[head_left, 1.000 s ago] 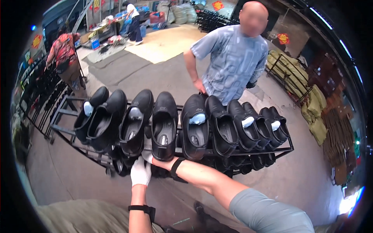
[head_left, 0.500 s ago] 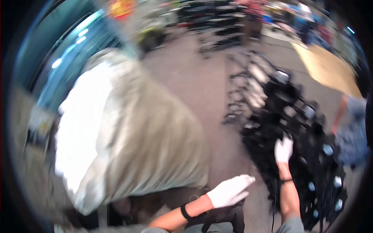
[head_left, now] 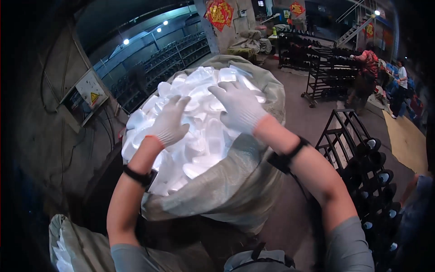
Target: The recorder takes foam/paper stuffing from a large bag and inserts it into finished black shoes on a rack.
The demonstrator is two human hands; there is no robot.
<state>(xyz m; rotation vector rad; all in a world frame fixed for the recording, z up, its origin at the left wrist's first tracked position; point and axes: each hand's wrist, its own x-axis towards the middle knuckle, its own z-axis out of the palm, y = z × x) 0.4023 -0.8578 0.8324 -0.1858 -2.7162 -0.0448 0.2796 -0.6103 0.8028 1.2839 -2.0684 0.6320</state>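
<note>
A large, upright sack of pale greenish-beige woven plastic point(head_left: 247, 181) stands open in the near middle, its rim folded loosely outward, and it is heaped with smooth, rounded pieces of white translucent plastic point(head_left: 205, 138). Both hands, in white knitted gloves, are over this heap and apart from each other. The left hand point(head_left: 170, 121) is over the left-middle part of the heap, its fingers spread and pointing to the far side, with the thumb out toward the right. The right hand point(head_left: 239, 106) is over the far right part, fingers likewise spread and pointing far left. Neither hand is closed around a piece; whether the fingertips touch the heap, I cannot tell. A black strap point(head_left: 137, 177) circles the left wrist, and a black band with a dark block point(head_left: 288, 155) circles the right forearm. At the near left, a smaller woven sack point(head_left: 93, 247) also contains white pieces. To the right, a black metal rack point(head_left: 339, 131) carries black shoes point(head_left: 389, 192), several with pale stuffing in their openings. On the left wall is a pale box with a yellow warning triangle point(head_left: 89, 94). At the far right, a person in a red patterned top point(head_left: 366, 63) stands beside dark shelved racks point(head_left: 324, 72), and a person in a white top point(head_left: 402, 77) is just beyond.
</note>
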